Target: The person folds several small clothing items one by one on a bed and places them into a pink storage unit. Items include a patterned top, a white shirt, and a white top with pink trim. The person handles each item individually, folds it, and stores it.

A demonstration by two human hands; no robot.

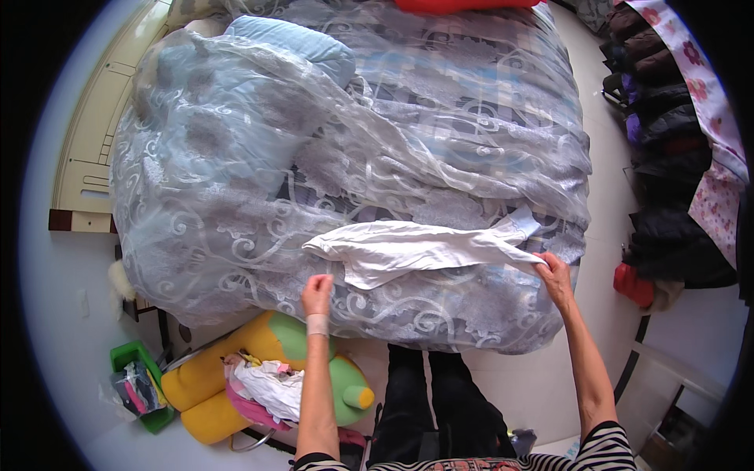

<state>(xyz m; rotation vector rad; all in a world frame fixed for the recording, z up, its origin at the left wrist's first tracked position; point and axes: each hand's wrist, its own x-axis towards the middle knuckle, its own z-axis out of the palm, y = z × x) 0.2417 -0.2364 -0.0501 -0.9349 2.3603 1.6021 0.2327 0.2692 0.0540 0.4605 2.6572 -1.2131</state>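
Observation:
A white cloth garment (412, 250) lies stretched sideways across the near part of a bed. Its right end splits into two narrow parts. My right hand (554, 279) pinches the nearer one, while the other, with a paler tip (523, 225), rests on the bedding. My left hand (318, 296) is just below the garment's left end, apart from it. Its fingers are curled together, and I see nothing in them. Under the garment spreads a sheer white cover (235, 259) with scroll and flower patterns, rumpled over the bed.
A pale blue pillow (294, 44) lies at the back left. Beside the bed, a yellow and green plush seat (203, 382) carries piled clothes (268, 385). A green bin (126, 353) stands farther left. Dark clothes (668, 153) hang at right, and a wooden panel (97, 112) stands at left.

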